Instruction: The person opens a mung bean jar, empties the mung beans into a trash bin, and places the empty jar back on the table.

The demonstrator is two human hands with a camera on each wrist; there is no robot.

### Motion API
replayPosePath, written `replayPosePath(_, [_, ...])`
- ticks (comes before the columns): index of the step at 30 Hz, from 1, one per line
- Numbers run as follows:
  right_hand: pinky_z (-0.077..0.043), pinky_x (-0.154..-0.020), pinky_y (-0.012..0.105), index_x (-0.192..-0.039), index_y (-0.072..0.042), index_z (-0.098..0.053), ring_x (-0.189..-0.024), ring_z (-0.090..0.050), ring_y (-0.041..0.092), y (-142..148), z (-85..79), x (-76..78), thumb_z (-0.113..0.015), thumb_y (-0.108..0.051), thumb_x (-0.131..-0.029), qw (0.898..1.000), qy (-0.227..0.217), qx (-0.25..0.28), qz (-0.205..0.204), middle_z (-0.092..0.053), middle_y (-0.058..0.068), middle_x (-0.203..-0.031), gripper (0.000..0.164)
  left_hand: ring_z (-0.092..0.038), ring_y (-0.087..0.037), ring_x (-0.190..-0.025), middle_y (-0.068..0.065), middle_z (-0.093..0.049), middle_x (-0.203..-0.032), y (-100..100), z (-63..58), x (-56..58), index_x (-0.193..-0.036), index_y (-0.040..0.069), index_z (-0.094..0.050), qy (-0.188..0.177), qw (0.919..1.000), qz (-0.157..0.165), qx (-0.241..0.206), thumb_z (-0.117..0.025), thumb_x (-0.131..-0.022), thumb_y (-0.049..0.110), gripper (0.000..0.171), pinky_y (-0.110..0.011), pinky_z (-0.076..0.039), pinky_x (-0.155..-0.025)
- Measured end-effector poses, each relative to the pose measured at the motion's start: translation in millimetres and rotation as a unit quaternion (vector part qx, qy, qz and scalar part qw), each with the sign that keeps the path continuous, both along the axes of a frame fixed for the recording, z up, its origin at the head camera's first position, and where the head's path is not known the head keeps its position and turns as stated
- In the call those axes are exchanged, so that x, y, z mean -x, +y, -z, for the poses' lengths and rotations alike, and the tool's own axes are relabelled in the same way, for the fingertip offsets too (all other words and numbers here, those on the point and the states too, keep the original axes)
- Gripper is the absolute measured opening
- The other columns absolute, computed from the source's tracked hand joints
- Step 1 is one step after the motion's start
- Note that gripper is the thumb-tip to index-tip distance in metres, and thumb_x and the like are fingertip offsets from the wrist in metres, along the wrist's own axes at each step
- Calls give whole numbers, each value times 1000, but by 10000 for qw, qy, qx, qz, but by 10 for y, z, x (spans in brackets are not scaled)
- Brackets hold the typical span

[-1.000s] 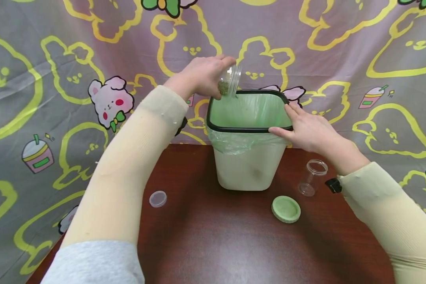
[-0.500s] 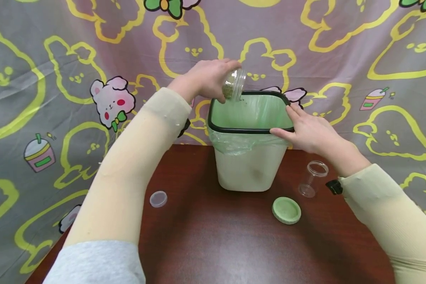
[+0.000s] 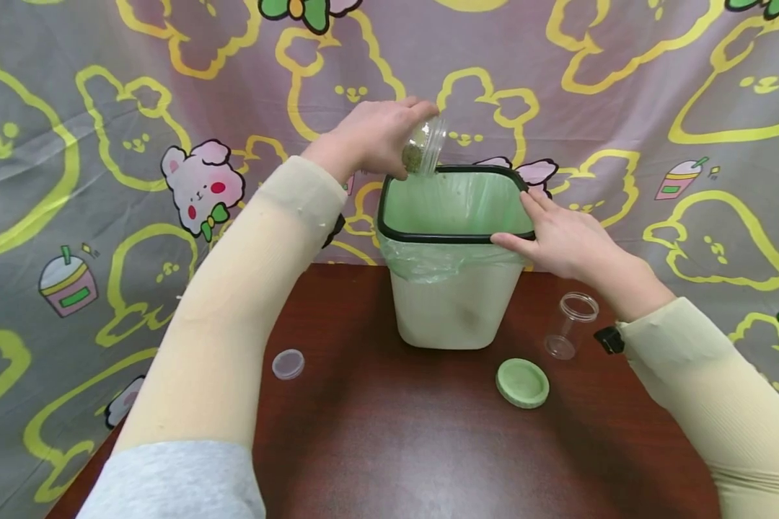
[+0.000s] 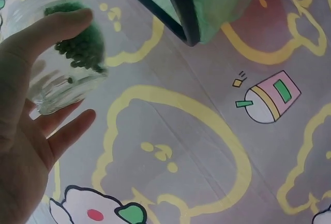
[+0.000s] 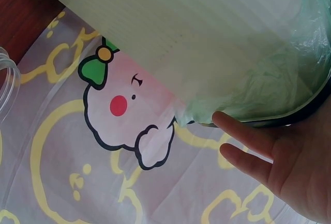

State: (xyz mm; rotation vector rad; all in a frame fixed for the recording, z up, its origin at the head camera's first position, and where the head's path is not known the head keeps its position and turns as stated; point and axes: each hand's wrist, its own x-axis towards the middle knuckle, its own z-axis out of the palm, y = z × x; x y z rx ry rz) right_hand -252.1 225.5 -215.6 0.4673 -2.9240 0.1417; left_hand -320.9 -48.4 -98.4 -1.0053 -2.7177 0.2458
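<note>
My left hand (image 3: 376,140) grips a clear jar (image 3: 433,144), tipped on its side with its mouth toward the bin. Small green grains (image 4: 83,43) lie inside it, seen through the wall in the left wrist view. The jar's mouth is at the back left of the rim of the bin (image 3: 457,303), which is pale and lined with a green bag (image 3: 428,259). My right hand (image 3: 568,234) rests on the bin's front right corner, its fingers straight along the black rim (image 3: 454,238) and its thumb at the front.
A clear jar without a lid (image 3: 568,328) stands on the dark table (image 3: 389,447) to the right of the bin. Close by lies a round green lid (image 3: 522,383). A small clear lid (image 3: 288,365) is at the left. A patterned cloth (image 3: 234,94) hangs behind.
The tipped jar in my left hand dips slightly toward the bin, then rises back, with grains visible below its mouth earlier. My right hand stays on the rim.
</note>
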Motion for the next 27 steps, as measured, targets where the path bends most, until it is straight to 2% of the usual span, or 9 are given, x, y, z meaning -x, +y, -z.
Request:
replayPosePath(4, [-34, -94, 66, -153, 2, -18, -127, -34, 56, -8, 3, 2, -34, -75, -90, 10000, -39, -9, 4, -14, 22, -158, 101, -47, -29, -125, -7, -34, -151, 9, 22, -3, -155, 14, -21, -166, 9998, -47, 121, -79, -77, 22, 97, -47, -41, -99])
replayPosePath(16, [-33, -94, 66, -153, 2, -18, -126, -34, 57, -13, -5, 5, -34, -76, -89, 10000, -54, 2, 14, -15, 22, -158, 101, -46, -30, -126, -10, -36, -150, -12, 28, 5, -155, 12, -21, -188, 9997, -92, 127, -79, -76, 22, 98, -48, -41, -99])
replayPosePath(19, [-33, -94, 66, -153, 2, -18, -126, -34, 57, -11, 1, -1, -34, -75, -89, 10000, -53, 10, 18, -15, 23, -158, 101, -47, -31, -126, -9, -35, -151, -13, 25, 6, -155, 12, -21, -131, 9998, -68, 151, -79, -77, 21, 97, -49, -42, -98])
replayPosePath(24, [-34, -94, 66, -153, 2, -18, -126, -34, 57, -10, 2, -7, -34, -75, -89, 10000, -48, 7, 16, -14, 22, -158, 101, -51, -30, -121, -7, -36, -150, -19, -1, 11, -154, 14, -22, 48, 9999, 27, -84, -79, -75, 20, 97, -47, -44, -95])
replayPosePath(27, [-34, -93, 66, -153, 1, -18, -127, -34, 57, -13, 1, -9, -33, -75, -89, 10000, -53, 6, 15, -14, 22, -158, 101, -49, -31, -123, -8, -35, -150, -9, -5, 2, -155, 14, -22, -20, 10000, -16, 83, -78, -76, 20, 97, -48, -44, -95])
